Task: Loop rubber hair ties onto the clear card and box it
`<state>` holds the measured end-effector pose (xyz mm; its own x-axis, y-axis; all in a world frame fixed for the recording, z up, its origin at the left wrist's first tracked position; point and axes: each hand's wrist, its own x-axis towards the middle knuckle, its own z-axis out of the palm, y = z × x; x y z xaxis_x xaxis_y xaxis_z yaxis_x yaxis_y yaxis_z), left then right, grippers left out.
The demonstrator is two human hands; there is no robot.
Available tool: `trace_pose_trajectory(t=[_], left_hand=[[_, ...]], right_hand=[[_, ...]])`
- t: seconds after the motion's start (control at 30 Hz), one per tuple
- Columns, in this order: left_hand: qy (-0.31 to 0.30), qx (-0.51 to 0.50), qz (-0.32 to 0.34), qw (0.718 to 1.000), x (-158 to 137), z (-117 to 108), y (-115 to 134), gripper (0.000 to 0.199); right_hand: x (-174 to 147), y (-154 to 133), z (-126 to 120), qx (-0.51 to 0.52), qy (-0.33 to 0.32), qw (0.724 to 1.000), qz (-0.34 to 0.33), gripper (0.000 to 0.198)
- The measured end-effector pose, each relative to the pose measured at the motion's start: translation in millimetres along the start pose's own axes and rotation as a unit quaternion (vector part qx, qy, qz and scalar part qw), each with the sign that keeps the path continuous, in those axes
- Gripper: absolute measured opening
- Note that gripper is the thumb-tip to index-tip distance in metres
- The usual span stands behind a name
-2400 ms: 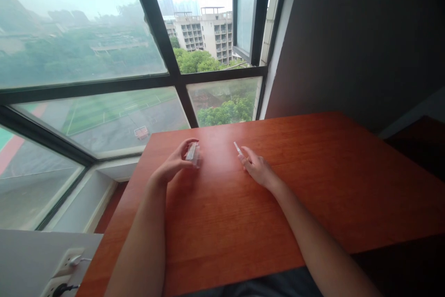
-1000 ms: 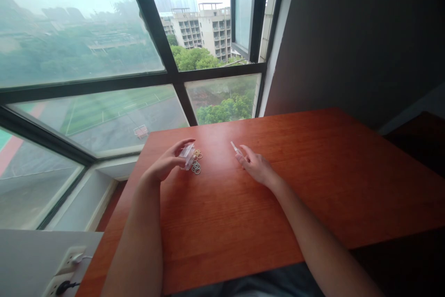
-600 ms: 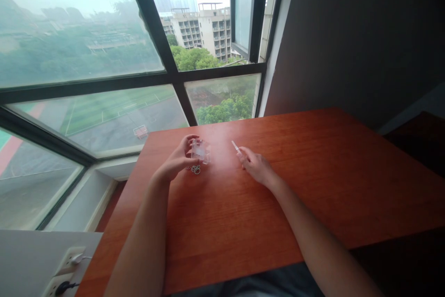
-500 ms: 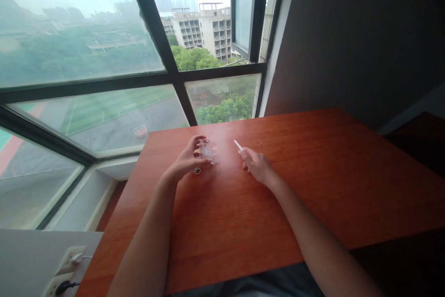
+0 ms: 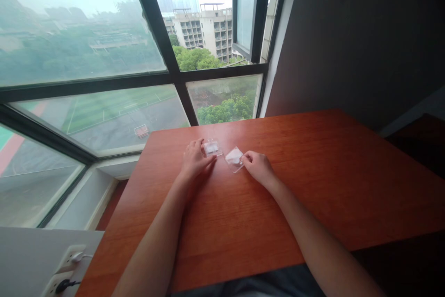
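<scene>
My left hand (image 5: 195, 158) is at the far part of the table, its thumb and fingers around the near and left sides of a small clear plastic box (image 5: 213, 147). The box rests low at the tabletop, with a pale patch showing inside. Just to its right, my right hand (image 5: 257, 166) pinches a clear square plastic piece (image 5: 235, 158) by its right corner. A white patch covers much of that piece, and it is tilted with its face toward me. A narrow gap separates the two plastic things. Whatever lies under my left palm is hidden.
The reddish-brown wooden table (image 5: 229, 223) stretches far to the right. Past its back edge stand dark-framed windows (image 5: 177, 77), one pane swung open. A wall socket (image 5: 71, 260) with plugs is at lower left, and a dark wall (image 5: 354, 37) rises at right.
My left hand has lowered the clear box flatter and moved slightly right; the ring beside it is now out of sight. My right hand has turned its piece from edge-on to face-on, bringing it nearer the box.
</scene>
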<state>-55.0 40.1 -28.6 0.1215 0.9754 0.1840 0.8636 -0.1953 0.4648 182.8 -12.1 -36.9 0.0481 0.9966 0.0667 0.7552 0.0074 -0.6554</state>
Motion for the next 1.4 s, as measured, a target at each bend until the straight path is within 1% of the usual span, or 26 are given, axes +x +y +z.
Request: trace_pose_trajectory(t=[0.1,0.17,0.27,0.37,0.43,0.6,0.7,0.77,0.83,0.9,1.0,1.07,1.13,1.27,1.4], left_hand=[[0.011,0.049,-0.03,0.998,-2.0,-3.2,-0.2,0.067],[0.013,0.07,-0.031,0.997,-3.4,-5.6,-0.4,0.062],[-0.003,0.09,-0.022,0.996,-3.9,-11.4,-3.6,0.055],[-0.032,0.097,-0.006,0.995,-3.0,-21.6,-10.8,0.048],[-0.062,0.092,-0.004,0.994,-2.7,-30.1,-16.3,0.051],[-0.146,0.076,0.001,0.986,-7.5,-45.8,-23.9,0.068],[-0.156,0.083,0.018,0.984,-11.4,-47.9,-21.6,0.07],[-0.159,0.08,0.027,0.984,-12.2,-47.4,-18.4,0.06],[-0.161,0.073,0.029,0.984,-11.6,-46.6,-15.2,0.042],[-0.155,0.074,0.026,0.985,-10.1,-46.0,-13.2,0.026],[-0.148,0.083,0.02,0.985,-8.3,-46.1,-12.2,0.016],[-0.147,0.083,0.017,0.985,-7.8,-46.9,-11.6,0.016],[-0.131,0.084,0.019,0.988,-7.9,-47.9,-9.8,0.018],[-0.062,0.095,0.03,0.993,-8.6,-45.1,-1.2,0.026],[-0.006,0.111,0.044,0.993,-9.3,-31.2,10.4,0.033]], right_hand=[[1.4,2.6,1.9,0.01,0.0,1.0,0.009,0.022],[2.4,5.0,3.2,0.025,0.006,1.0,0.013,0.023],[3.6,8.5,5.5,0.057,0.015,0.998,0.015,0.025],[4.2,10.3,7.8,0.088,0.017,0.996,0.015,0.026],[4.1,10.2,8.6,0.107,0.016,0.994,0.019,0.025],[2.9,7.7,7.7,0.146,0.008,0.989,0.029,0.026],[2.2,7.2,8.5,0.141,-0.008,0.99,0.023,0.028],[1.8,7.0,10.2,0.118,-0.014,0.993,0.002,0.028],[1.0,6.4,12.0,0.104,-0.016,0.994,-0.028,0.028],[-0.2,5.2,12.9,0.116,-0.025,0.991,-0.058,0.029],[-3.0,2.2,11.6,0.127,-0.042,0.986,-0.1,0.029],[-5.2,-0.2,9.4,0.109,-0.05,0.984,-0.13,0.028],[-7.4,-2.6,7.0,0.088,-0.056,0.981,-0.164,0.026],[-11.8,-6.7,4.8,0.039,-0.07,0.969,-0.235,0.027],[-13.9,-8.1,7.3,0.024,-0.077,0.958,-0.275,0.03]])
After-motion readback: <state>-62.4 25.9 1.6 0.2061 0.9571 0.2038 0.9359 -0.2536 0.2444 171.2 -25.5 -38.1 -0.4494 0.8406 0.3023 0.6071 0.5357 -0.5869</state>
